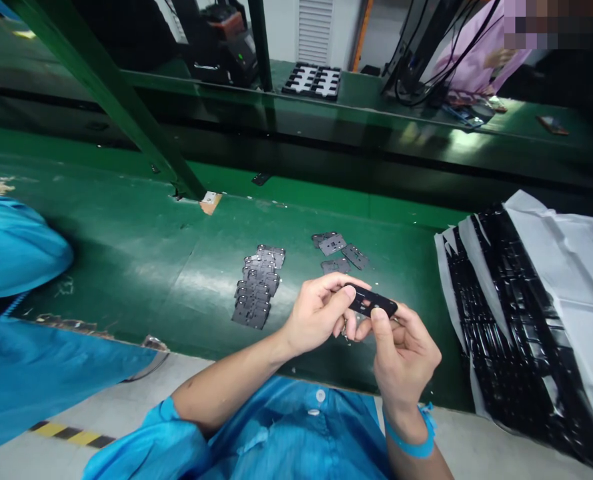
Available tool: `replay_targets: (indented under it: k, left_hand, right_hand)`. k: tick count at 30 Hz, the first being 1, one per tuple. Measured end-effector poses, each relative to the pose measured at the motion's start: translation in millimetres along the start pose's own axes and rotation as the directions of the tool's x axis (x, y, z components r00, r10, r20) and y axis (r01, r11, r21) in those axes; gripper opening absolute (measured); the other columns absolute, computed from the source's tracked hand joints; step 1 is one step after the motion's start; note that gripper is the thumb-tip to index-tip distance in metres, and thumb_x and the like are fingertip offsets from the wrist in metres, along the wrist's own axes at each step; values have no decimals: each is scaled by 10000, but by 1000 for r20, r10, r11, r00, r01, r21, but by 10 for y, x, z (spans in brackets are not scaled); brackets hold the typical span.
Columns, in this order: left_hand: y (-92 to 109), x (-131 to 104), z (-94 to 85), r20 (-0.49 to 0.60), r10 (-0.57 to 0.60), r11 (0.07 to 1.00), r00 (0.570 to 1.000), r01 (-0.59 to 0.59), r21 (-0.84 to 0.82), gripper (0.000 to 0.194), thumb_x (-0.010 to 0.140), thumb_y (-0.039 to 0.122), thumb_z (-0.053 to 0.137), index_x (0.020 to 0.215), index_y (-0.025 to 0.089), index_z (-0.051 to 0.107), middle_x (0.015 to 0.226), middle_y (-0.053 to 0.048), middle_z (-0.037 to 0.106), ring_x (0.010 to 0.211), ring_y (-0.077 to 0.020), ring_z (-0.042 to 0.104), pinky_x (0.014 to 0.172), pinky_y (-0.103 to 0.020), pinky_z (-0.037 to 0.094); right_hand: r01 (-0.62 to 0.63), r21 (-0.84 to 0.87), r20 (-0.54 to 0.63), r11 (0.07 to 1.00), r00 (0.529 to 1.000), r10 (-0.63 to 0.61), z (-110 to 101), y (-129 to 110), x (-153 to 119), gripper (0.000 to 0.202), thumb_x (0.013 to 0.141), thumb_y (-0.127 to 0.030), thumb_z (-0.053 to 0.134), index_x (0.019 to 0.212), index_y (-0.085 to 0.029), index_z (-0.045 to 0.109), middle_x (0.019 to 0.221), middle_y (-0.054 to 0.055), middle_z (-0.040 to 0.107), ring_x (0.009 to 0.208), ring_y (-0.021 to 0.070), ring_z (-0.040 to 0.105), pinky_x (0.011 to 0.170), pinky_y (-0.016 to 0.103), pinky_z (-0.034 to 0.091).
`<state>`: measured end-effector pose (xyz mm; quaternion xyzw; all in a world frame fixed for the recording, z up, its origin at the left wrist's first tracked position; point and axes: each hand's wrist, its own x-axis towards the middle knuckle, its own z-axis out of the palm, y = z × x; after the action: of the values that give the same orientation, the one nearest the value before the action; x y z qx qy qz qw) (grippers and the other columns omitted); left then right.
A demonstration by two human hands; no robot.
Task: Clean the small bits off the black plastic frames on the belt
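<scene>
Between my two hands is a small black plastic plate (371,301) with rectangular cutouts, raised above the green bench. My left hand (321,310) pinches its left end, thumb on top. My right hand (403,340) grips the right end, its thumb pressing on the lower face and fingers curled behind. A small shiny bit, too small to name, shows below my left fingers. To the left of my hands, a neat overlapping stack of similar dark plates (253,287) lies on the bench. Beyond my hands is a looser group of dark plates (332,245).
At right stand stacked black trays (506,293) with white sheets (561,247). A green post (141,127) rises at left. A person in blue (16,247) is close on my left, another in pink (476,53) across the line. A black-and-white tray (312,81) sits on the far ledge.
</scene>
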<state>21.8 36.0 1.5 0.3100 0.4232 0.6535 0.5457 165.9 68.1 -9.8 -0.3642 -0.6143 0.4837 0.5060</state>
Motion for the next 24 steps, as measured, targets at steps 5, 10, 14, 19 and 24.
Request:
replay_targets:
  k: [5,10,14,19,24]
  left_hand:
    - [1,-4,-6,-47,-26,999,999,27,18,373,973,462,688,1033,96,732,483,21,607,403,-117,618,383,-160,366]
    - [29,-41,-50,-116,-46,997,992,53,57,290,937,382,651,909,114,759,471,50,555,335,-64,483,382,-169,331]
    - [93,-121,-65,-179,-59,986,982,86,146,258,918,346,650,869,111,746,509,35,581,345,-63,489,388,-170,353]
    - [135,-223,-53,-102,-107,992,989,112,51,298,946,393,670,1020,110,728,567,4,660,441,-135,646,452,-212,504]
    - [150,-268,-92,-101,-97,994,990,100,31,264,942,350,666,1011,104,733,558,-13,682,461,-144,661,461,-219,525]
  right_hand:
    - [37,-57,23,998,999,-36,-11,11,-43,94,1028,-179,706,1095,-211,765,721,-20,725,553,143,729,564,257,617]
    - [126,-145,115,981,987,-110,-90,9,-44,177,1018,-150,696,1144,-238,784,817,0,695,602,140,697,578,286,580]
    - [-96,-53,235,994,966,106,-131,-77,28,213,1035,-224,686,1241,-229,739,737,-19,688,555,139,679,550,275,570]
    - [-260,74,247,963,940,235,-103,-107,40,169,1044,-295,690,1182,-208,734,622,-35,663,506,139,648,512,255,526]
    - [-292,112,282,950,926,251,-33,-100,-8,149,1043,-294,689,1158,-210,731,597,-36,663,483,145,646,511,265,536]
